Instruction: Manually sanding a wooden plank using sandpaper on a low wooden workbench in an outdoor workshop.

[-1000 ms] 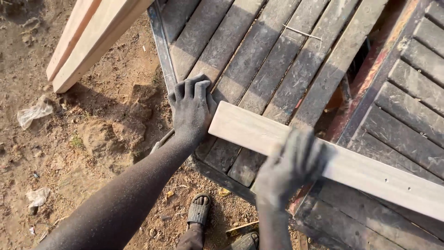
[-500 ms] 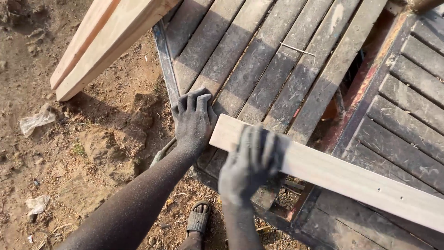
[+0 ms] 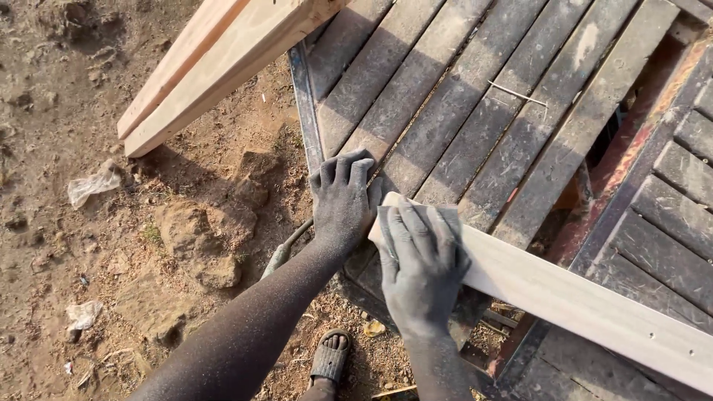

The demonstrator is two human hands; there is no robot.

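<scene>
Left hand: my left hand lies flat, fingers spread, on the dark slatted platform, just beside the near end of the pale plank. It grips nothing; it braces.

Right hand: my right hand rests palm-down on the plank's end with the fingers stretched forward. It seems to press a pale sheet against the wood; whether that is abrasive paper I cannot tell for certain.

Hands together: close, side by side, almost touching at the plank's end.

Plank position: under my right palm, running away to my right across the platform and over the reddish gap between slat sections.

Surroundings: two more pale boards lie ahead and to the left of my left hand, their ends out over the bare earth. My sandalled foot stands below my wrists.

Method note: in my judgement, even pressure from a flat palm, strokes along the grain, and a steady left-hand brace would keep the plank from shifting on the slats.

Risk: the unsupported stretch over the gap could flex or rock under heavy pressing.
</scene>
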